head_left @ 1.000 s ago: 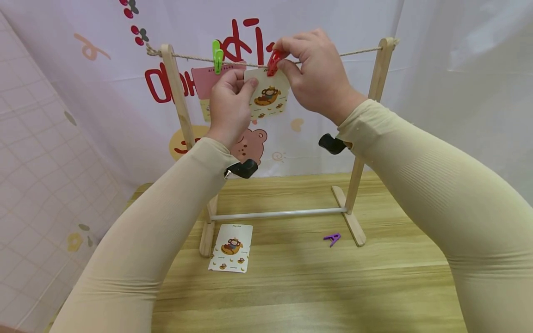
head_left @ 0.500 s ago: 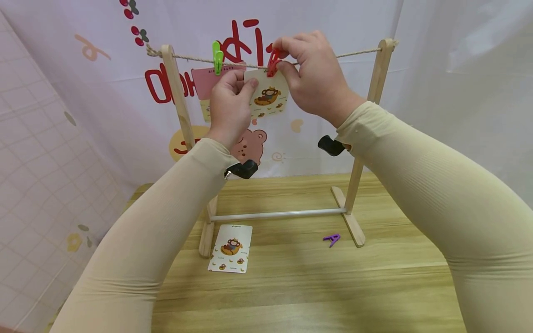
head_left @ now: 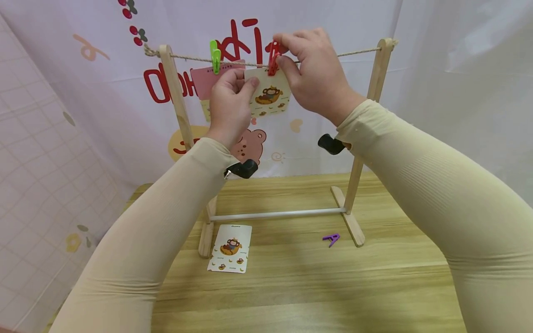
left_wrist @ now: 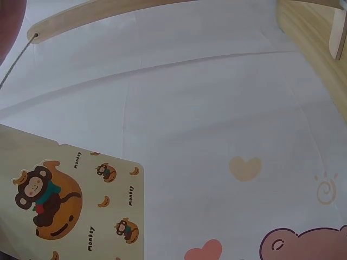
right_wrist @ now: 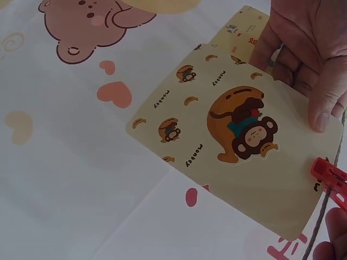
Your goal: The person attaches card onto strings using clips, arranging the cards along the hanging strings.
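Observation:
My left hand (head_left: 231,104) pinches the left edge of a cream monkey card (head_left: 270,97), thumb in front. A red clothespin (head_left: 273,59) stands upright at the card's top edge, on the rope (head_left: 241,64). The thumb and index finger of my right hand (head_left: 318,76) are at its handles, pinching it. In the right wrist view the jaws of the red clothespin (right_wrist: 325,172) overlap the top of the monkey card (right_wrist: 206,119). To the left, a green clothespin (head_left: 215,58) holds a pink and yellow card (head_left: 204,85) on the rope, partly hidden behind my left hand.
The rope runs between two wooden posts (head_left: 376,76) joined low down by a white rod (head_left: 279,214). Another monkey card (head_left: 230,249) lies on the wooden table (head_left: 291,286) by the left foot. A purple clothespin (head_left: 331,239) lies near the right foot.
The red clothespin has turned more upright between my right fingers, and the index finger has shifted slightly at its top. My left hand stays on the card.

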Motion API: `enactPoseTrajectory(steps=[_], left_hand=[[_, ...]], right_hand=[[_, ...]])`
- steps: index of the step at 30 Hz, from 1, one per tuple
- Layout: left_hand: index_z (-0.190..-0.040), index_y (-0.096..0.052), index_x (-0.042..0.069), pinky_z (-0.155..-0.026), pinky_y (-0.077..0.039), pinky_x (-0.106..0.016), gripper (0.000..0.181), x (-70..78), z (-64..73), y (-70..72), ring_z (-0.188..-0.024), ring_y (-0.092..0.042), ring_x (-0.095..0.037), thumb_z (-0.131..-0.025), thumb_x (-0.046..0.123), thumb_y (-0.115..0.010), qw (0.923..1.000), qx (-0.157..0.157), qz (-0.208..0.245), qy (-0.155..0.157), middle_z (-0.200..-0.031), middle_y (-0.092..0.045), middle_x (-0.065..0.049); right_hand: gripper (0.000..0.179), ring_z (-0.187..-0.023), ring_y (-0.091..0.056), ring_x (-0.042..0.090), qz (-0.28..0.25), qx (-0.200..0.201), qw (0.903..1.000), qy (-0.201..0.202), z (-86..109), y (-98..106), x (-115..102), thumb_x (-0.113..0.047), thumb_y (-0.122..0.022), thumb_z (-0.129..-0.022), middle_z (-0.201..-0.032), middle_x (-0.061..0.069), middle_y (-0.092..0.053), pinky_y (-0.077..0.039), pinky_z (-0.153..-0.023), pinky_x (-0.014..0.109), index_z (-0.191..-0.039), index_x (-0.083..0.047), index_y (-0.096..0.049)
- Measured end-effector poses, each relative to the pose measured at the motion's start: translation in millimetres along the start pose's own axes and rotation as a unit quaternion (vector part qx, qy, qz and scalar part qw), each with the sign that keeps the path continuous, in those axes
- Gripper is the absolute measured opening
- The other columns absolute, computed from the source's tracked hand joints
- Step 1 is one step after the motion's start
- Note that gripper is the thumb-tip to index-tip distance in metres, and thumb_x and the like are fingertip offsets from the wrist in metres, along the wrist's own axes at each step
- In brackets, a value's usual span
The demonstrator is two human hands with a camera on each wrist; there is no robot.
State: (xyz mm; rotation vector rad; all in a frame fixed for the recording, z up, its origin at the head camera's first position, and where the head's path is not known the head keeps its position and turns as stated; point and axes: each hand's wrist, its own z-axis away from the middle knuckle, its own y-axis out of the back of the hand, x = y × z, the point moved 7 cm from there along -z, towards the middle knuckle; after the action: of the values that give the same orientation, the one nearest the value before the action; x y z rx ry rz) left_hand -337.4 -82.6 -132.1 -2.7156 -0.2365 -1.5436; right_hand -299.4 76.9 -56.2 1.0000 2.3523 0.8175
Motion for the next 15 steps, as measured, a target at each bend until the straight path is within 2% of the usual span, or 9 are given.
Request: enactPoseTrajectory(steps=[7, 15], left_hand=[[-0.126, -0.068, 0.013, -0.102, -0.056, -0.029, 0.025, 1.3, 0.0, 0.6, -0.113, -0.069, -0.015, -0.105, 0.026, -0.067, 1.0000, -0.001, 0.002, 0.004, -0.115, -0.072, -0.004], [-0.126, -0.067, 0.014, -0.100, -0.057, -0.028, 0.025, 2.3, 1.0, -0.7, -0.109, -0.069, -0.014, -0.105, 0.026, -0.066, 1.0000, -0.007, -0.002, -0.003, -0.113, -0.071, -0.003]], right_hand=[[0.043, -0.144, -0.038, 0.024, 0.009, -0.005, 0.9999, -0.011, -1.5, 0.1, 1.3, -0.024, -0.052, -0.111, -0.145, 0.006, -0.064, -0.029, -0.121, 0.035, -0.153, -0.015, -0.055], [0.045, -0.146, -0.036, 0.023, 0.010, -0.009, 0.9997, -0.022, -1.2, 0.1, 2.7, -0.024, -0.051, -0.111, -0.148, 0.005, -0.061, -0.028, -0.122, 0.035, -0.156, -0.016, -0.053]])
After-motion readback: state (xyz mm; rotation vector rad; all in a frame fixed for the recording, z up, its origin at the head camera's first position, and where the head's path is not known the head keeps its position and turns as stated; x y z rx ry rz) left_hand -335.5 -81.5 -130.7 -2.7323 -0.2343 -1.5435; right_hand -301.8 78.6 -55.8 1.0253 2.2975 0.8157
